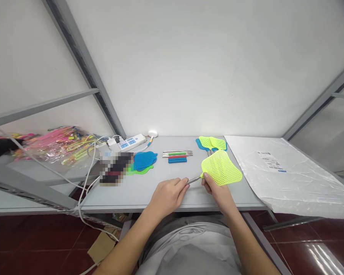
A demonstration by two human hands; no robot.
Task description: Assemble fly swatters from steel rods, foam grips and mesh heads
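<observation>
A fly swatter with a yellow-green mesh head (222, 168) is held between my two hands, over the front of the table. My left hand (169, 194) is closed round its handle end. My right hand (216, 189) pinches the base of the mesh head, where it meets the metal rod (193, 180). Beyond them lie several metal rods (176, 152), with green, red and blue grips (177, 160) at their near side. Blue mesh heads (144, 161) lie stacked on a green one (146, 170) at left. More swatters, yellow and blue (212, 143), rest at the back right.
A white plastic package (275, 172) with a label covers the table's right side. A power strip (133, 142) with plugs and cables stands at the back left, near a pixelated dark object (116, 170). Bagged colourful items (63, 145) lie beyond the grey metal frame (87, 68).
</observation>
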